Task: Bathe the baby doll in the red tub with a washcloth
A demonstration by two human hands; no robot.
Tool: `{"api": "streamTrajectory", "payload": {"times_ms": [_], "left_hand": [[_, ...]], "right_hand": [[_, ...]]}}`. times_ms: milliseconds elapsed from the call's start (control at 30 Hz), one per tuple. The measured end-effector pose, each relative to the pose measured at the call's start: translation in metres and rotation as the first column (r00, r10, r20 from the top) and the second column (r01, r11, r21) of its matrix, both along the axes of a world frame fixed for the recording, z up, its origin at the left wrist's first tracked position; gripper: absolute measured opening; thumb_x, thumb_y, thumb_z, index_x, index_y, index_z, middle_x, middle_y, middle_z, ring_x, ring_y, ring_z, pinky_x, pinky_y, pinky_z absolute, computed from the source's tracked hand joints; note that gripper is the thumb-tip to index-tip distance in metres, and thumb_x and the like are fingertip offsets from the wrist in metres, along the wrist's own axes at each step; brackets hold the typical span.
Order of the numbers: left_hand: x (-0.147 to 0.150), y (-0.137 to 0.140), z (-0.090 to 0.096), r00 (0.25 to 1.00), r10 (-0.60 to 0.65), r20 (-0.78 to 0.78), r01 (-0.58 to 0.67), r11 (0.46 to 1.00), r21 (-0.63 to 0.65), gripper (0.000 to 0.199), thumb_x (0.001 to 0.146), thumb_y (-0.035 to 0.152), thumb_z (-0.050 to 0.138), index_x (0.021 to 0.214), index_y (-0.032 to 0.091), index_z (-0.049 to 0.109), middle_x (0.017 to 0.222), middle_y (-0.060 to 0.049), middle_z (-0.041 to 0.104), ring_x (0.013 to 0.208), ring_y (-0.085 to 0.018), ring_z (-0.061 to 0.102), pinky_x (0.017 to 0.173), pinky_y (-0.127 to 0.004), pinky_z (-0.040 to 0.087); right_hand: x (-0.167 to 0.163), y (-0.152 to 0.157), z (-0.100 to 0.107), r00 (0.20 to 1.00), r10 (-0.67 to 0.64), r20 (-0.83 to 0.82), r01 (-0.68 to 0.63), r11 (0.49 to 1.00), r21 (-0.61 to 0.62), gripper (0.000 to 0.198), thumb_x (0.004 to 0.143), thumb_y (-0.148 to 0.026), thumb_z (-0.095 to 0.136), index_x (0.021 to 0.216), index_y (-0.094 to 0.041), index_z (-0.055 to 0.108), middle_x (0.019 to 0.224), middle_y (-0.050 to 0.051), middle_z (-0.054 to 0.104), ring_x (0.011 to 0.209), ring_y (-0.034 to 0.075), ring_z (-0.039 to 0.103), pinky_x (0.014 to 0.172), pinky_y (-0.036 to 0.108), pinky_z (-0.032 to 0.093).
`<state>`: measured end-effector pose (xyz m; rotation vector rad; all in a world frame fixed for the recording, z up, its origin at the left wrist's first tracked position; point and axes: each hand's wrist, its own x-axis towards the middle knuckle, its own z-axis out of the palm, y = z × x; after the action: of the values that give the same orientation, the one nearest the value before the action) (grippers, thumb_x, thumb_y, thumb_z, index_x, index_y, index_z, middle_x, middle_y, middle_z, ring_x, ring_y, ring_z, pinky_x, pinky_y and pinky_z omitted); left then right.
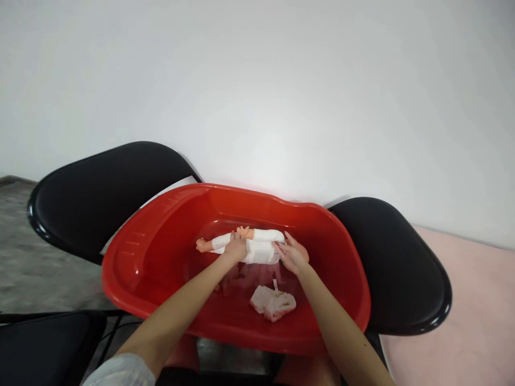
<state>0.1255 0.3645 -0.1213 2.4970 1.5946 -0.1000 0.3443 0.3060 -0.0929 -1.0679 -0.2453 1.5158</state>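
Note:
A baby doll point(263, 250) in a white outfit lies lengthwise inside a red baby bathtub point(237, 338), feet to the left and head to the right. My left hand point(236, 247) is closed around the doll's legs near the lower body. At the other end, my right hand point(293, 255) holds the doll by the shoulder and neck, thumb and fingers apart around it. That hand partly covers the doll's head. Nearer to me, a crumpled pale pink cloth point(272, 303) with a white tag rests on the tub's bottom. The glossy bottom mirrors the doll.
Black chair seats flank the tub, one at the left point(108, 193) and one at the right point(394, 262). Behind it stands a white wall point(257, 96). A pale pink surface point(475, 311) is at the far right. Another dark seat point(44, 348) shows at the lower left.

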Motion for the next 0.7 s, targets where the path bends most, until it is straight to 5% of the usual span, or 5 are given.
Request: {"api": "streamTrajectory", "payload": {"times_ms": [200, 333, 533, 700], "left_hand": [[-0.009, -0.002, 0.003, 0.999, 0.050, 0.002, -0.050, 0.998, -0.048, 0.084, 0.073, 0.019, 0.065, 0.151, -0.002, 0.041, 0.165, -0.028, 0.028, 0.156, -0.036, 0.020, 0.126, -0.045, 0.015], [-0.012, 0.006, 0.000, 0.994, 0.079, 0.073, -0.072, 0.993, -0.090, 0.099, 0.062, 0.034, 0.085, 0.148, 0.007, 0.045, 0.156, -0.026, 0.045, 0.148, -0.038, 0.036, 0.124, -0.045, 0.022], [-0.019, 0.014, -0.006, 0.984, 0.052, 0.170, -0.041, 0.997, -0.069, 0.094, 0.063, 0.038, 0.087, 0.145, 0.013, 0.050, 0.145, -0.019, 0.056, 0.140, -0.037, 0.045, 0.122, -0.043, 0.027], [-0.021, 0.018, -0.012, 0.980, 0.044, 0.195, -0.028, 0.996, -0.088, 0.099, 0.061, 0.038, 0.088, 0.147, 0.012, 0.047, 0.148, -0.019, 0.054, 0.145, -0.037, 0.040, 0.125, -0.044, 0.022]], "right_hand": [[0.001, -0.006, 0.000, 0.978, 0.176, 0.114, -0.187, 0.978, 0.090, 0.070, 0.075, -0.002, 0.070, 0.140, -0.017, 0.048, 0.092, 0.004, 0.074, 0.100, 0.020, 0.076, 0.106, 0.034, 0.056], [0.005, -0.003, -0.010, 0.975, 0.182, 0.123, -0.196, 0.974, 0.111, 0.064, 0.075, -0.004, 0.072, 0.133, -0.018, 0.049, 0.105, 0.008, 0.076, 0.110, 0.020, 0.073, 0.108, 0.034, 0.054], [0.009, -0.002, -0.010, 0.973, 0.190, 0.133, -0.206, 0.972, 0.116, 0.045, 0.076, -0.005, 0.073, 0.115, -0.018, 0.056, 0.115, 0.010, 0.074, 0.113, 0.020, 0.072, 0.108, 0.033, 0.053], [0.005, -0.005, -0.008, 0.965, 0.206, 0.160, -0.225, 0.968, 0.111, 0.056, 0.077, -0.011, 0.073, 0.127, -0.018, 0.050, 0.115, 0.011, 0.073, 0.111, 0.021, 0.072, 0.106, 0.036, 0.053]]}}
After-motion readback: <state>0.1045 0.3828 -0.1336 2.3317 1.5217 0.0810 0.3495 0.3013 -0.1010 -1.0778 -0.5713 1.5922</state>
